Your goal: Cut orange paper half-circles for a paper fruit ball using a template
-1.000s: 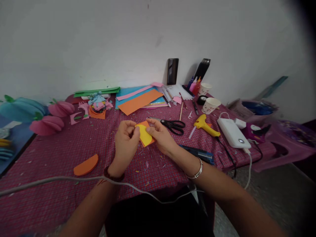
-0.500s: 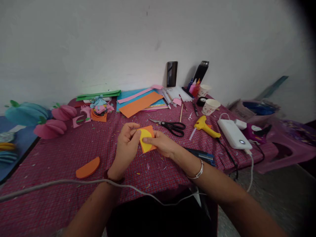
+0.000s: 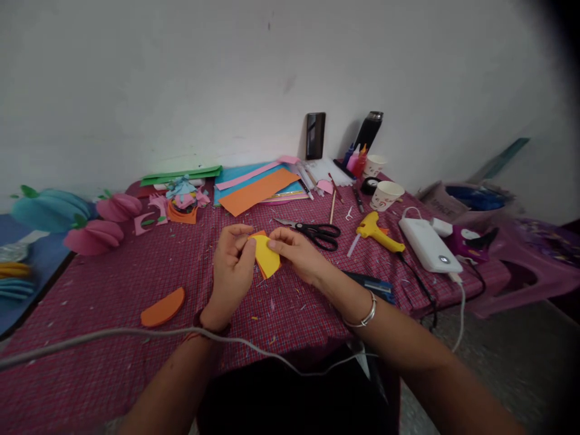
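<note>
A yellow half-round piece of paper (image 3: 267, 257) lies over orange paper (image 3: 260, 272), whose edges show behind it. My left hand (image 3: 233, 260) pinches the left edge of both between thumb and fingers. At the upper right edge, my right hand (image 3: 296, 254) grips them with its thumb on the yellow face. Just beyond the hands, black-handled scissors (image 3: 317, 232) rest on the cloth with blades pointing left. An orange folded half-circle of paper (image 3: 163, 308) sits left of my left forearm.
A yellow glue gun (image 3: 378, 232) and white power bank (image 3: 430, 244) are at right, paper cups (image 3: 386, 196) behind. Coloured sheets (image 3: 258, 192) and paper scraps (image 3: 183, 199) lie along the wall; paper pumpkins (image 3: 95, 235) stand left. A pale cable (image 3: 136, 332) crosses in front of my forearms.
My right thumb has moved up from the middle of the yellow paper to its upper right edge, uncovering more of it. Less orange paper shows at the right side.
</note>
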Available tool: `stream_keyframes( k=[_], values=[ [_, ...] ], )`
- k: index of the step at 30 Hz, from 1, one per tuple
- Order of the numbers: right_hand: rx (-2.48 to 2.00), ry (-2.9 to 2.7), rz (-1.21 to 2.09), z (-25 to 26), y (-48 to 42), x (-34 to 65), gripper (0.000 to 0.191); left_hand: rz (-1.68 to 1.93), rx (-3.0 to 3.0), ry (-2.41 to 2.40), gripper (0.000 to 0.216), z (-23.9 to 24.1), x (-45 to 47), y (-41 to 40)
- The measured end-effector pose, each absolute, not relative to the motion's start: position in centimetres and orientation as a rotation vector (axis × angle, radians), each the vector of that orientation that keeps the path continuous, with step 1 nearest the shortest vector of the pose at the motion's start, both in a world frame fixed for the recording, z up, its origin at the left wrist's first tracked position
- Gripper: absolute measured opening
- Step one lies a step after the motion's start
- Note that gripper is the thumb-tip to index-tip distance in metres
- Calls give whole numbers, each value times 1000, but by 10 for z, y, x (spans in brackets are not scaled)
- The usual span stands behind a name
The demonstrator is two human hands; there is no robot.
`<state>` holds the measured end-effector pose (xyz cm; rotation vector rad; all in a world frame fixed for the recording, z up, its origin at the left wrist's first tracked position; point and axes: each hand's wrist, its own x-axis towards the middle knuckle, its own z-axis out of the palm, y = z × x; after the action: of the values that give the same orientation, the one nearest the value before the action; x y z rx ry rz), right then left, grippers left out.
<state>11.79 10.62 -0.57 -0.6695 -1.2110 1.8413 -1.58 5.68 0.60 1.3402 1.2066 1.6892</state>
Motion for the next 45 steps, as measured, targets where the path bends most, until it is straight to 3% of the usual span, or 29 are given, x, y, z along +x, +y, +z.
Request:
stream_keyframes(
  k=[14, 19, 23, 32, 38, 45],
  values=[
    [-689, -1207, 1819, -5, 106, 116, 36, 1721, 1381, 1283, 12, 6, -15, 56],
    [-593, -1067, 1868, -3, 103, 115, 53, 1786, 1638, 1412, 19, 2, -17, 52],
    [-587, -1122, 1927, -4, 101, 117, 38, 1799, 1651, 1424, 22, 4, -14, 47],
    [-330, -1008, 2204, -5, 105, 122, 36, 1501, 1397, 931, 40, 16, -14, 44],
    [-302, -976, 2264, -11, 103, 120, 35, 1351, 1459, 864, 41, 22, -22, 47],
    [-309, -1041, 2238, -21, 109, 117, 32, 1243, 1562, 913, 65, 21, -28, 51]
  ],
)
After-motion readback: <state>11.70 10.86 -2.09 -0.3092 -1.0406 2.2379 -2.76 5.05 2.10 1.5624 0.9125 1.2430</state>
